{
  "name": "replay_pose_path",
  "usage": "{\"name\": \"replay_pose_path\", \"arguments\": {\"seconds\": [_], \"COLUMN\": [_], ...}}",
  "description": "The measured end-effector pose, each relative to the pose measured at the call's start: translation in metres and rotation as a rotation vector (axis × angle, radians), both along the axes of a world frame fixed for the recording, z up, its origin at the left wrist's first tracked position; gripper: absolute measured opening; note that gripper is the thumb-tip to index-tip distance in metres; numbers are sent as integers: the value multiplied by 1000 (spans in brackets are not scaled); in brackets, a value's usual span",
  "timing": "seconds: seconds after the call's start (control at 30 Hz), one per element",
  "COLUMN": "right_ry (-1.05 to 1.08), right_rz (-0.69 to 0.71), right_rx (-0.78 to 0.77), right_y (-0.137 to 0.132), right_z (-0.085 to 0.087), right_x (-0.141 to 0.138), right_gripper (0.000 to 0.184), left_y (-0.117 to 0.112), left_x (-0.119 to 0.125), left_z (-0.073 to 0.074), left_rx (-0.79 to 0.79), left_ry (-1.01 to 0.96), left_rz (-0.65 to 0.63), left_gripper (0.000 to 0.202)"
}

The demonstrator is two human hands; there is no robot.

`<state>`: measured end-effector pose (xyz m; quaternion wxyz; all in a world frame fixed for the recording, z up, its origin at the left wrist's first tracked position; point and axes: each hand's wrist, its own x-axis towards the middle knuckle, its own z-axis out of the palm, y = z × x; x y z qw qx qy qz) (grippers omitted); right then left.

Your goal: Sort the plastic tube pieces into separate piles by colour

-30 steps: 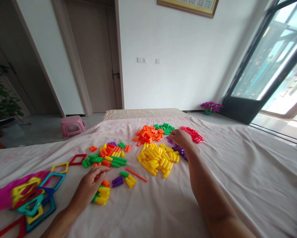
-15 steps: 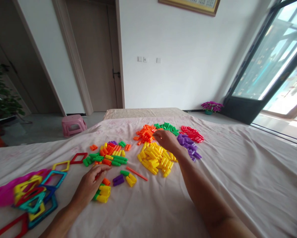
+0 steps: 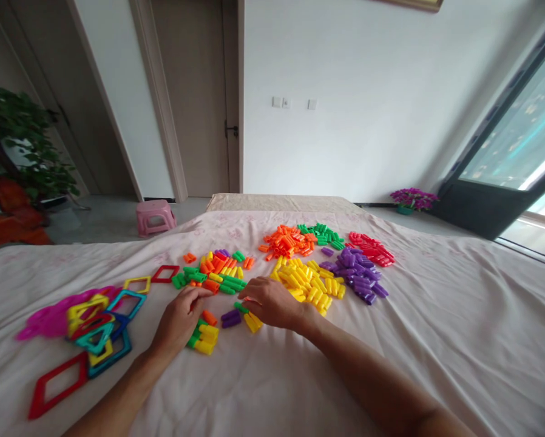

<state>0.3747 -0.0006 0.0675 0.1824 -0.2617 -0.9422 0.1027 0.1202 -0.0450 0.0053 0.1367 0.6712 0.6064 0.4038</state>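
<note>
Counting 5 single-colour block piles, 1 mixed cluster.
See left hand and right hand, both curled; cannot tell whether holding anything.

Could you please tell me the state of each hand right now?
Left hand: partly curled beside the yellow-and-green plastic blocks; whether it holds anything cannot be told.
Right hand: partly curled by the yellow block pair; whether it holds anything is hidden.

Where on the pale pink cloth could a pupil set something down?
The cloth is bare right of the heap of small purple plastic pieces and the right forearm, and between that and the left forearm, low in view. It is crowded centrally, where yellow plastic pieces sit close to orange plastic pieces, and at left, where coloured plastic frames overlap.
</note>
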Motion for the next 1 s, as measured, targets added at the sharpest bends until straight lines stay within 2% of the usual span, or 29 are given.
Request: {"name": "replay_pose_path", "arguments": {"seconds": [0.2, 0.53, 0.77, 1.0], "right_ry": [-25, -27, 31, 29], "right_rz": [58, 43, 48, 68], "right_rx": [-24, -4, -3, 14], "right_y": [-12, -20, -20, -20], "right_z": [-11, -14, -17, -19], "right_x": [-10, -19, -21, -22], "right_gripper": [27, 21, 20, 16], "left_y": [-1, 1, -4, -10], "left_x": [1, 0, 3, 6], "left_z": [3, 3, 6, 13], "left_rx": [-12, -22, -49, 35], "left_ry": [43, 84, 200, 386], "left_rz": [26, -17, -15, 42], "left_gripper": [28, 30, 37, 33]}}
